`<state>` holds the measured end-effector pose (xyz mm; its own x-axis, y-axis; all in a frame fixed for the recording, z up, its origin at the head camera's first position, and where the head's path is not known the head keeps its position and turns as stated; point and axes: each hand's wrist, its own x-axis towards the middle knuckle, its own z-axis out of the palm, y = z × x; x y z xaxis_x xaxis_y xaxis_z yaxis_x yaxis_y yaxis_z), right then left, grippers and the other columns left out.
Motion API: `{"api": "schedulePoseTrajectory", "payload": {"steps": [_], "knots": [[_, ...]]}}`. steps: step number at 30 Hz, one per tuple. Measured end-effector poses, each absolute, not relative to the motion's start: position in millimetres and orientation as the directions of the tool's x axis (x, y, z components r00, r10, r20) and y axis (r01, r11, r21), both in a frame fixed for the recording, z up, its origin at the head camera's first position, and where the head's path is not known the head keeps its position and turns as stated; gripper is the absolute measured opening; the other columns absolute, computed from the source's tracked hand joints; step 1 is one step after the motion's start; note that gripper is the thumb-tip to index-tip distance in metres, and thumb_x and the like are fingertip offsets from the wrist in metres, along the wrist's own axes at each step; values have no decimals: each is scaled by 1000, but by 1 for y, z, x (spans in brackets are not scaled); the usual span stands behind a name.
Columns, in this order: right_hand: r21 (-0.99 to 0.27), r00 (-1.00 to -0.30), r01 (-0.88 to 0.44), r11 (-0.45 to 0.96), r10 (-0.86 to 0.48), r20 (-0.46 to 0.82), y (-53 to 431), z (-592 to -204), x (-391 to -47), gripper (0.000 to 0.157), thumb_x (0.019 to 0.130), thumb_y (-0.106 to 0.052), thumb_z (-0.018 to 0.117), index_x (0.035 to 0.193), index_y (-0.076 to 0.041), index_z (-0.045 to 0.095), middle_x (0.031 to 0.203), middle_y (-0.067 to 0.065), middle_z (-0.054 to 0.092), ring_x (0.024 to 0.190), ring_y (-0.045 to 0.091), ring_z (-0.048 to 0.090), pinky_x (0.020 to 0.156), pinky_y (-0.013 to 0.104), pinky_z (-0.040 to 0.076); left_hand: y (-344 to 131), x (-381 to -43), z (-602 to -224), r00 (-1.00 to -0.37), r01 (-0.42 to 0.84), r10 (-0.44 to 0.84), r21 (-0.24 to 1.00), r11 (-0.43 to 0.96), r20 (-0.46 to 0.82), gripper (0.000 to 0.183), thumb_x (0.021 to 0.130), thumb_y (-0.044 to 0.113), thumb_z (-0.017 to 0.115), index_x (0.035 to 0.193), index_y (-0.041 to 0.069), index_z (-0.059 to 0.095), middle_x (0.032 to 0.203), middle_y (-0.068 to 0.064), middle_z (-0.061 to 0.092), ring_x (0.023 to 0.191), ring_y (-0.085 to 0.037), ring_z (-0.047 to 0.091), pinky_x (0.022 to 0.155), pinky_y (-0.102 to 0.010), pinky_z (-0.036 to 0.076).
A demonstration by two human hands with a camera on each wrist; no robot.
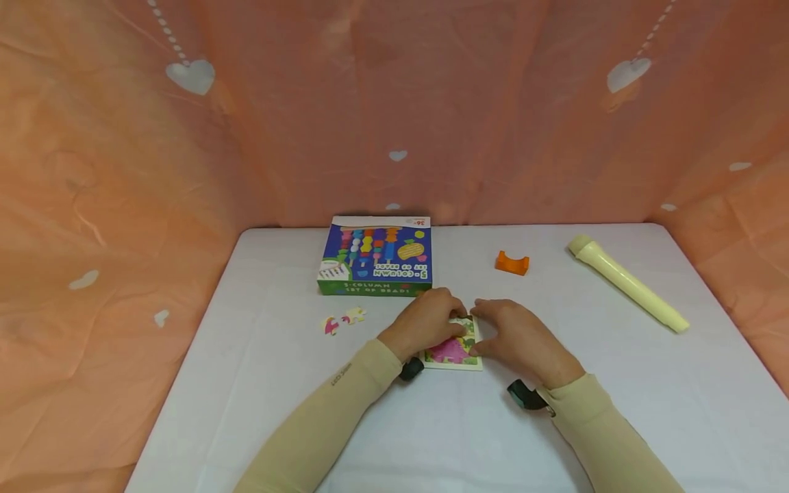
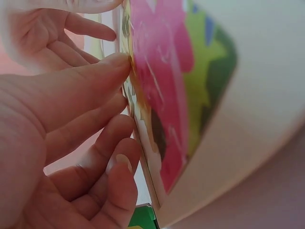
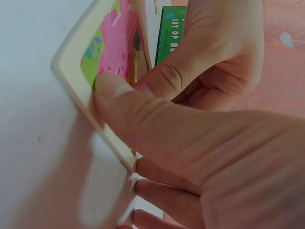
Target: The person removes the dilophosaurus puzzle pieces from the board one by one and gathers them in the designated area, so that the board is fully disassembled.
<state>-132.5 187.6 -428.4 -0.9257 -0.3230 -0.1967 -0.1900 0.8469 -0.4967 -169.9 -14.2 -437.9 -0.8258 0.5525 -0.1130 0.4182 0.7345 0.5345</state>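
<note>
The puzzle [image 1: 448, 351] is in the lower middle of the frame, between the hands. The right hand [image 1: 518, 339] grips its side. The left hand [image 1: 427, 322] touches its top; I can't tell if it pinches.

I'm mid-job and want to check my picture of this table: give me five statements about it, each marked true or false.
1. The left hand and right hand both touch the pale-framed, pink-and-green picture puzzle. True.
2. The notched orange block sits left of the blue-and-green bead box. False: it sits to the box's right.
3. Two small, loose printed puzzle pieces lie left of the framed puzzle. True.
4. The long pale-yellow tube stands upright. False: it lies on its side on the white table.
5. In the right wrist view, the right thumb lies over the puzzle's frame. True.
</note>
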Motion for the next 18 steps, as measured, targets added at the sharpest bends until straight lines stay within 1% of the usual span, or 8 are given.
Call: {"api": "schedulePoseTrajectory", "payload": {"steps": [4, 9, 13, 18], "knots": [[-494, -926, -184, 850, -318, -203, 186, -428, -134, 67, 85, -28, 93, 144, -7, 68, 156, 17, 61, 147, 45, 53, 120, 65, 43, -15, -169, -435, -824, 420, 555, 532, 735, -116, 30, 99, 31, 81, 123, 14, 82, 110, 0, 75, 98, -11, 63, 92, -27, 56], [-493, -927, -174, 853, -311, -212, 186, -427, -135, 67, 85, -28, 94, 144, -8, 68, 157, 16, 60, 148, 44, 52, 120, 65, 43, -14, -169, -433, -821, 430, 558, 515, 742, -118, 30, 99, 32, 81, 124, 15, 82, 109, 0, 75, 97, -11, 63, 90, -26, 56], [-494, -927, -163, 854, -305, -220, 186, -426, -135, 68, 85, -29, 94, 144, -8, 68, 157, 16, 61, 147, 44, 53, 119, 66, 43, -13, -169, -434, -818, 444, 563, 491, 749, -118, 32, 99, 36, 80, 123, 15, 81, 107, 1, 73, 96, -11, 61, 89, -26, 55], [-493, -924, -158, 855, -304, -230, 185, -426, -134, 68, 85, -29, 94, 145, -8, 68, 157, 16, 61, 147, 44, 53, 119, 66, 43, -13, -167, -438, -827, 417, 543, 490, 765, -144, 36, 100, 41, 79, 125, 15, 78, 110, 2, 68, 99, -10, 58, 95, -26, 55]]}}
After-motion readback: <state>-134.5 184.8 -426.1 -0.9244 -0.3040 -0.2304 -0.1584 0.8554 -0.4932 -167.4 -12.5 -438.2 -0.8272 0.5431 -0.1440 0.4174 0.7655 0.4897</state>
